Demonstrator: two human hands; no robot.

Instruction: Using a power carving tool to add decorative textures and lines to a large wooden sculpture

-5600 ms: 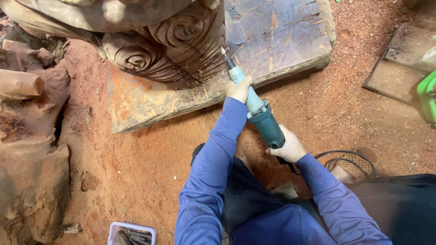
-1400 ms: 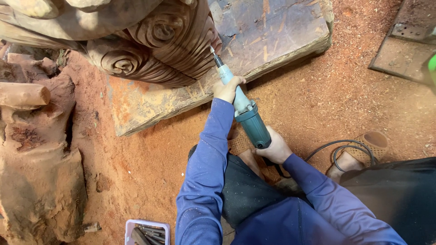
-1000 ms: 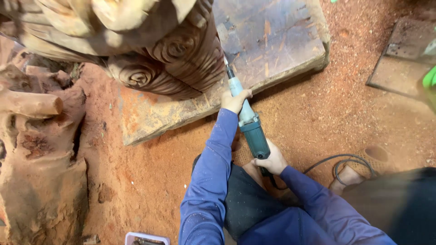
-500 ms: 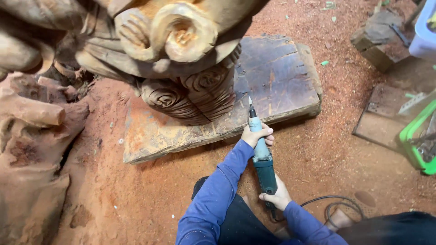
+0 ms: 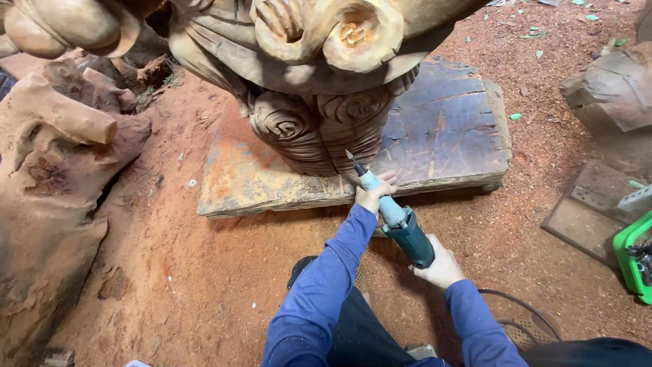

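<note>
Gripping teal die grinder (image 5: 401,224), left hand (image 5: 375,194), right hand (image 5: 441,266), tip beside carved wooden sculpture (image 5: 319,129)

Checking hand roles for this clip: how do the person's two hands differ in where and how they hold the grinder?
The left hand wraps the pale front neck of the grinder, close to the bit near the carved wood; the right hand grasps the dark teal rear body, nearer the cord. The left arm reaches farther forward; the right stays closer to the body. Both are bare, closed on the tool, and wear blue sleeves.
</note>
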